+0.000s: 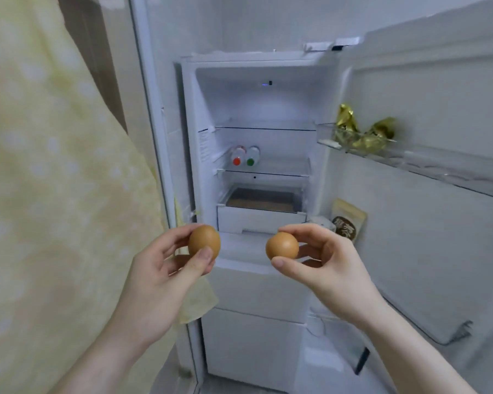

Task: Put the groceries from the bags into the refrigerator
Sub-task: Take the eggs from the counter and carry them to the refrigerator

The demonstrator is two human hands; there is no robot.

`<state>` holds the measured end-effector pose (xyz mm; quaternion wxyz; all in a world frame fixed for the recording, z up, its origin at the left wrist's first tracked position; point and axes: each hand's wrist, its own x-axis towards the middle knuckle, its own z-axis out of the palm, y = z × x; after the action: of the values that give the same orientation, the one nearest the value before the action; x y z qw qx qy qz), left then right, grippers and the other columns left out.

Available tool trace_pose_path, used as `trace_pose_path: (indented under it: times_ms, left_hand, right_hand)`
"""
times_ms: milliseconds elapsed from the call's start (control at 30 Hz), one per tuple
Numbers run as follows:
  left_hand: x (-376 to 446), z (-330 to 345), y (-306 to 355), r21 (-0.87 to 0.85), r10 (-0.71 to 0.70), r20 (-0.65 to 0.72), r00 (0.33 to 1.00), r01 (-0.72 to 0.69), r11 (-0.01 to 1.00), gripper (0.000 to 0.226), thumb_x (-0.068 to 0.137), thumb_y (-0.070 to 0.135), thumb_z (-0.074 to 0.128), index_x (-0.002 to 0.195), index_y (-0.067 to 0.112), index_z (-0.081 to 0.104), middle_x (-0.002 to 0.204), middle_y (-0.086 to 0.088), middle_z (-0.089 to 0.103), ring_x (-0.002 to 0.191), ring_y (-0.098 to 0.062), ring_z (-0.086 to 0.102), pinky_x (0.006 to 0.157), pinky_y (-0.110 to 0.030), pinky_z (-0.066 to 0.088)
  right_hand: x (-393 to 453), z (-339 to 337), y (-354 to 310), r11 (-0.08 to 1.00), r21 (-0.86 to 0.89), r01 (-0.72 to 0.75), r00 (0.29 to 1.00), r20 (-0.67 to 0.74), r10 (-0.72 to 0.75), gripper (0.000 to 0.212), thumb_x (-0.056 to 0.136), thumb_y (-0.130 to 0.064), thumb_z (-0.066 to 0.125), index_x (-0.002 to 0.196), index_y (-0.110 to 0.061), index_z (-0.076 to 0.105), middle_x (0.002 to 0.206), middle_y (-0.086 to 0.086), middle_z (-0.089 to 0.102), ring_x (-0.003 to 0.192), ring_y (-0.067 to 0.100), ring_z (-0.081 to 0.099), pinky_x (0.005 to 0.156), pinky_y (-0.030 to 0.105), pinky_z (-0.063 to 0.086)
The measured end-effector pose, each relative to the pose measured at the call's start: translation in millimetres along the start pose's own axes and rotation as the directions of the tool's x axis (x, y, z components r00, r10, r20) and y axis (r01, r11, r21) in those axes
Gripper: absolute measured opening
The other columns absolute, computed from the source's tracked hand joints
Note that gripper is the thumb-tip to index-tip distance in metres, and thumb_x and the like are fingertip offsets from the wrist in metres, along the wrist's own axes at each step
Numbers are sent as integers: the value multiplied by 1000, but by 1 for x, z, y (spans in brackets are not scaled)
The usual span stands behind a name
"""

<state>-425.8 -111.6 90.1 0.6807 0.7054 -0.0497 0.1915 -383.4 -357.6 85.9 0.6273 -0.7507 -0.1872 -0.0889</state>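
Each hand pinches a smooth brown egg before the open white refrigerator (256,115): left hand (165,268) holding the left egg (204,241), right hand (325,265) the right egg (282,245). Two small capped bottles (244,156) lie on a glass shelf (264,173), gold foil packets (362,132) sit in the door rack, and a pale yellow dotted curtain (54,180) hangs left.

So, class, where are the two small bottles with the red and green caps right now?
In the head view, the two bottles lie side by side on the left of the refrigerator's middle glass shelf, caps outward, above the drawer.

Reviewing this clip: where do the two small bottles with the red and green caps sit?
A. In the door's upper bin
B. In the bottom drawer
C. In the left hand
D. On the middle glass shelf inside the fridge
D: the two small bottles with red and green caps lie side by side on the middle glass shelf, while each hand holds a brown egg.
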Motion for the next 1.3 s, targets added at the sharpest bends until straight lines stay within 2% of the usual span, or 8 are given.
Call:
trace_pose_path:
  times_ms: [167,300,367,567,800,967,1067,1300]
  left_hand:
    - [38,56,-2,-52,36,186,982,-27,998,33,75,29,74,108,28,73,110,0,75,93,-29,76,96,-46,56]
    - [62,103,8,-67,97,290,952,-81,994,39,75,35,77,113,28,69,112,2,74,95,-25,75,99,-47,56]
    - [78,125,17,-76,143,334,932,-124,989,39,76,39,81,112,30,69,112,0,74,98,-25,75,99,-49,55]
    - [131,181,51,-102,310,395,865,-294,950,32,83,28,81,111,32,68,113,6,71,91,-28,76,94,-53,58]
    - [173,233,85,-73,423,443,790,-439,896,29,91,21,75,117,28,65,118,-1,68,89,-26,76,89,-49,61]
    - [194,263,92,-56,435,488,756,-471,881,27,89,25,77,114,28,66,115,2,68,93,-22,75,93,-46,59]
    - [200,280,94,-14,462,524,715,-535,845,28,87,34,79,113,32,67,109,8,70,98,-11,70,95,-39,57]
    - [203,306,107,-9,420,645,639,-544,839,37,83,35,83,115,30,68,106,10,73,97,-8,71,94,-36,58]
  right_hand:
    - [-12,-55,-3,995,-102,-23,986,-166,6,38,74,-22,92,105,-36,76,103,-4,78,86,17,74,78,33,58]
    - [-11,-94,-19,977,-213,-9,971,-234,-42,38,72,-21,92,104,-34,76,104,-3,78,84,21,77,77,40,62]
    - [-6,-112,-33,954,-301,16,962,-257,-97,39,70,-22,94,103,-32,75,104,-6,77,82,20,76,70,31,61]
    - [15,-152,-86,755,-650,81,946,-189,-264,39,68,-33,94,99,-39,71,90,-22,73,69,7,69,61,11,50]
    - [48,-185,-131,544,-835,85,960,-79,-270,37,66,-43,92,95,-43,69,90,-28,69,71,-2,68,62,16,54]
    - [75,-223,-152,371,-928,-45,980,-113,-165,39,67,-54,87,101,-46,70,96,-29,69,79,-10,64,65,14,45]
    - [83,-235,-156,260,-961,-95,989,-121,-86,39,71,-53,87,105,-45,70,80,-30,63,75,-7,62,63,11,44]
    - [93,-248,-161,-67,-998,1,978,-13,207,24,81,-42,80,101,-40,67,86,-17,67,68,-2,57,69,26,55]
